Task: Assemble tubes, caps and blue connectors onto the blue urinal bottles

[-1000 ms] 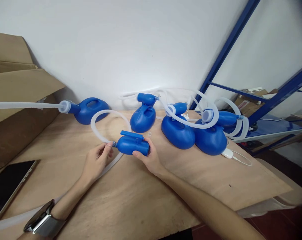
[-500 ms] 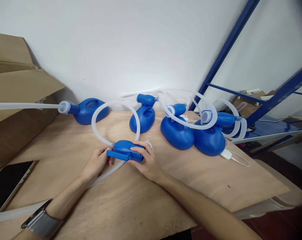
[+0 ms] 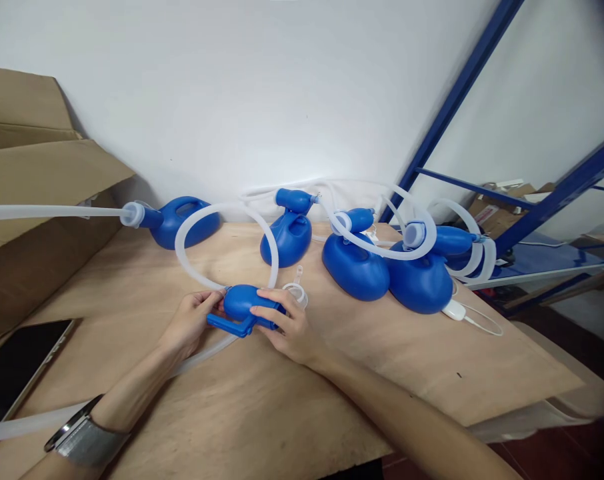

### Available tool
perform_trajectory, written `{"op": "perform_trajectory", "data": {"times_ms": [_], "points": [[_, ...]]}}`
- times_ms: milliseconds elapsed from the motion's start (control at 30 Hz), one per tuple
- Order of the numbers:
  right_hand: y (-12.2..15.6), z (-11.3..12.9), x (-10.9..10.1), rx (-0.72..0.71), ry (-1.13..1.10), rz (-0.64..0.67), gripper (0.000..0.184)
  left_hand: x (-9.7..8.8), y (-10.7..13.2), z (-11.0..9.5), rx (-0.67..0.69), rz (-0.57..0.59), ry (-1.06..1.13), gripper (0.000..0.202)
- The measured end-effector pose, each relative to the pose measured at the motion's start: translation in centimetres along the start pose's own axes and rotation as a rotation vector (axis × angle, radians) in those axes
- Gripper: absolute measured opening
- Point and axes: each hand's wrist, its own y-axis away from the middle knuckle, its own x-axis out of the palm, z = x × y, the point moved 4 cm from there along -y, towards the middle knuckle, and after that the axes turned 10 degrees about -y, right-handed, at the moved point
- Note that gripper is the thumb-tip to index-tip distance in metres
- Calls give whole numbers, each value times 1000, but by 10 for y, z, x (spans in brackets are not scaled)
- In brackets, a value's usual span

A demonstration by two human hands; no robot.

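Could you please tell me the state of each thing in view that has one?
Blue piece: held, handle on the near side.
Hose: looped, one end at the blue piece.
Left hand: closed at the hose end.
Right hand: gripping the blue piece.
Clear cap: beside the right hand; attachment hidden.
Dark-screened device: screen black.
Cardboard box: flaps open.
Blue jugs: resting on the table.
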Motion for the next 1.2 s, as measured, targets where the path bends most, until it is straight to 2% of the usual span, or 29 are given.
{"op": "perform_trajectory", "data": {"times_ms": [267,433,600,700,800,833,900,933,1000,1067,1100,1200], "points": [[4,-3,9,-121,200,72,35,-1,0,4,-33,-36,54,48],[3,-2,9,-104,204,80,35,-2,-6,11,-62,-69,84,46],[4,4,6,-99,169,55,35,-13,-12,14,-103,-115,40,36],[2,2,-1,-1,53,-32,31,-17,-8,9,-113,-80,-34,36],[0,-9,-7,186,-91,-137,37,-20,-2,1,-98,-61,-123,40],[-1,-14,-8,254,-138,-180,39,-22,-1,-2,-69,-84,-216,43],[0,-26,-10,402,-245,-267,44,-28,2,-11,97,-212,-525,46],[1,-32,-10,481,-306,-303,47,-29,4,-17,250,-303,-704,45],[3,-41,-9,632,-427,-359,54,-24,10,-27,642,-438,-993,40],[5,-46,-10,741,-518,-398,58,-17,18,-31,996,-506,-1104,32],[5,-46,-12,771,-546,-407,57,-15,22,-32,1127,-546,-1130,31],[3,-43,-15,770,-573,-362,53,-16,31,-34,1335,-730,-1139,43]]}}
